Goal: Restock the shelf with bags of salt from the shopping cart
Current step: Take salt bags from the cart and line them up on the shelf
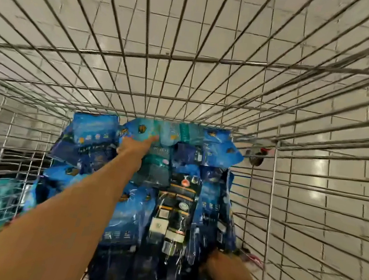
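Left hand (136, 145) reaches to 12 o'clock, touching a pale bag (157, 132); grip unclear. Right hand hidden under stack. We should pinch one bag only, clearing the cart (187, 58) wires.

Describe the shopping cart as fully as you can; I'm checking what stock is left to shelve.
The shopping cart is a basket of thin, shiny metal wire in a grid, with open sides through which pale floor tiles show. Its far half looks bare. A heap of blue salt bags fills the near part, some light blue, some dark. The left hand reaches in and touches a light blue bag at the heap's far edge; the right hand is at the heap's near right edge, its fingers hidden.
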`<act>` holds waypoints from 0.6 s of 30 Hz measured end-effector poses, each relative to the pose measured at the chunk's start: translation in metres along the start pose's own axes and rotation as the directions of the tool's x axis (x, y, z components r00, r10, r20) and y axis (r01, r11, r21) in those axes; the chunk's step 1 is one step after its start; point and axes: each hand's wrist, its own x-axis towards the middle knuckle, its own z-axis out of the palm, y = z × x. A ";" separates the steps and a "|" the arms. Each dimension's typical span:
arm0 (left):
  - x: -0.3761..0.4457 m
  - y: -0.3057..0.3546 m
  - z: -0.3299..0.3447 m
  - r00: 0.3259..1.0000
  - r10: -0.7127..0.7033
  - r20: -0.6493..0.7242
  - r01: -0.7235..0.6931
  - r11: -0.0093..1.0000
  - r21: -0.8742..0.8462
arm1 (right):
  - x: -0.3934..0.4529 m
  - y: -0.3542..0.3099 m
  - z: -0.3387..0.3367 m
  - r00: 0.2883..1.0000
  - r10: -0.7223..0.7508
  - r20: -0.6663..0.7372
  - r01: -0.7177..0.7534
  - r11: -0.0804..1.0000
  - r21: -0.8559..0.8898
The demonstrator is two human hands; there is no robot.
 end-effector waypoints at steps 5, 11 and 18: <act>-0.014 0.003 0.013 1.000 0.028 -0.013 -0.030 0.986 -0.164 | 0.004 0.001 0.009 0.999 -0.003 0.040 0.005 0.999 -0.053; -0.063 -0.001 -0.010 0.971 0.230 -0.071 -0.239 0.956 -0.171 | -0.011 0.001 0.020 0.996 0.002 -0.090 0.006 0.995 0.097; -0.160 0.011 -0.135 0.888 0.460 0.010 -0.460 0.885 0.079 | -0.098 -0.023 -0.003 0.920 -0.038 -0.391 0.214 0.883 0.418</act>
